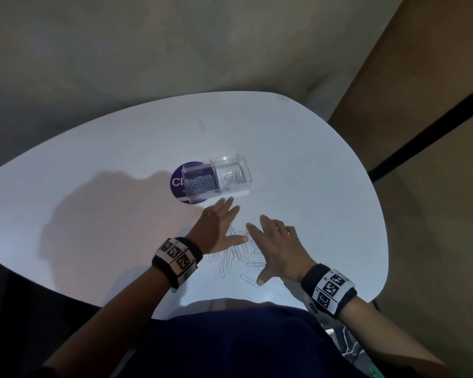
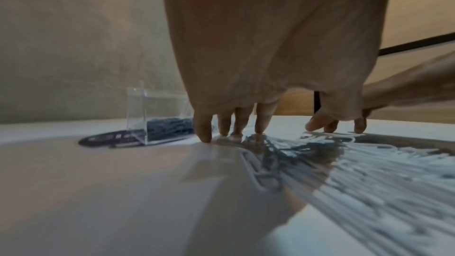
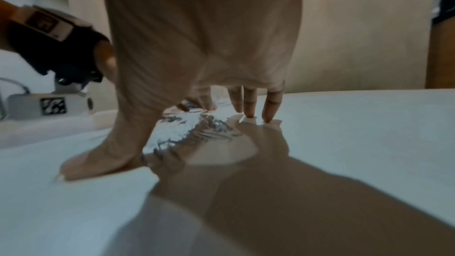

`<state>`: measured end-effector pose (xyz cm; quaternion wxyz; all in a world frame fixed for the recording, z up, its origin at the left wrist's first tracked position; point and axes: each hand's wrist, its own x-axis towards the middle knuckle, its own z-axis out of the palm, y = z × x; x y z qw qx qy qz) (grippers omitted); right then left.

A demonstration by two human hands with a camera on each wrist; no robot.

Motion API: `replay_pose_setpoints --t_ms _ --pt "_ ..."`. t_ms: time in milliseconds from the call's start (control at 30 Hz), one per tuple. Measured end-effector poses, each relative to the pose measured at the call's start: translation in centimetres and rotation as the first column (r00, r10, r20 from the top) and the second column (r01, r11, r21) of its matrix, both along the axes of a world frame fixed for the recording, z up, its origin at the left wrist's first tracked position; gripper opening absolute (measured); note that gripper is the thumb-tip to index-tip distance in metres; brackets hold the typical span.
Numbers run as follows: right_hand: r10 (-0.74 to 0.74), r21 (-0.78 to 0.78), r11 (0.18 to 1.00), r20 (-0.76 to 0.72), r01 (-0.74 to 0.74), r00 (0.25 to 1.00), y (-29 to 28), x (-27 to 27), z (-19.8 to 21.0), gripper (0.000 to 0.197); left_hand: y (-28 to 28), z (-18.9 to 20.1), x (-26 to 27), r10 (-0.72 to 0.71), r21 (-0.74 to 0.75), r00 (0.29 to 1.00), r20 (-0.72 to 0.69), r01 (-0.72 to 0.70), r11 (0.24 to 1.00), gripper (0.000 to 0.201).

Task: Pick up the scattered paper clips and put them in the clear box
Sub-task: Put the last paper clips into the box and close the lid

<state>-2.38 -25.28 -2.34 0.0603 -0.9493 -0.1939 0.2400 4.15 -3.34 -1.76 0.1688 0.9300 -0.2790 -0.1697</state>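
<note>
With both hands spread flat, the left hand [image 1: 221, 230] and right hand [image 1: 277, 248] should rake the paper clips [image 1: 236, 256] at lower centre into one tight heap before lifting them to the clear box [image 1: 218, 179] above.

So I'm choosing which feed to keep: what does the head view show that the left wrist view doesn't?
Only the head view shows both wristbands, the stray clip far up the table, and both compartments of the clear box.

Only the left wrist view shows the left hand's fingertips touching the table.

Both show the left hand, the right hand, the paper clips between them, and the purple disc.
</note>
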Motion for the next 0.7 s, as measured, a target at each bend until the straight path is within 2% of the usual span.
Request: replay_pose_setpoints --t_ms 67,133,233,333,367,433,533,600,700 --pt "-0.084 0.053 0.995 0.029 0.082 0.996 0.6 0.5 0.0 0.115 0.3 0.3 -0.9 0.005 -0.014 0.998 -0.060 -0.006 1.000 0.093" --pt "-0.191 0.162 0.970 0.040 0.183 0.981 0.8 0.8 0.2 0.095 1.3 0.6 -1.9 -0.053 0.017 0.993 -0.103 0.055 0.998 0.098" --pt "-0.261 0.241 0.939 0.037 0.245 0.965 1.5 0.7 0.2 0.088 2.9 -0.1 -3.0 -0.151 0.099 0.988 -0.039 0.154 0.983 0.108" --pt "-0.190 0.177 0.967 0.016 0.184 0.982 2.8 0.7 -0.1 0.105 3.3 -1.4 -3.6 -0.086 -0.014 0.996 0.020 0.086 0.996 0.090" --pt "-0.159 0.141 0.978 0.019 0.154 0.987 3.2 0.8 -0.1 0.104 3.0 -1.5 -3.6 -0.053 -0.061 0.998 0.038 0.055 0.997 0.080" --pt "-0.149 0.146 0.979 0.055 0.140 0.987 3.6 1.0 -0.1 0.080 2.2 -1.1 -3.8 -0.005 -0.099 0.997 0.083 0.014 0.995 0.060" --pt "-0.199 0.262 0.951 0.119 0.163 0.973 3.8 1.2 -0.3 0.035 1.1 -0.7 -3.4 0.020 -0.086 0.993 0.119 -0.010 0.996 0.038" --pt "-0.235 0.330 0.925 0.105 0.189 0.966 3.6 1.5 -0.4 0.028 0.6 -0.7 -2.9 0.022 -0.063 0.991 0.134 -0.014 0.998 0.035" --pt "-0.243 0.370 0.908 0.090 0.194 0.966 3.6 2.4 -0.1 0.033 0.1 -0.7 -2.2 0.068 -0.072 0.992 0.104 -0.061 0.996 0.029"
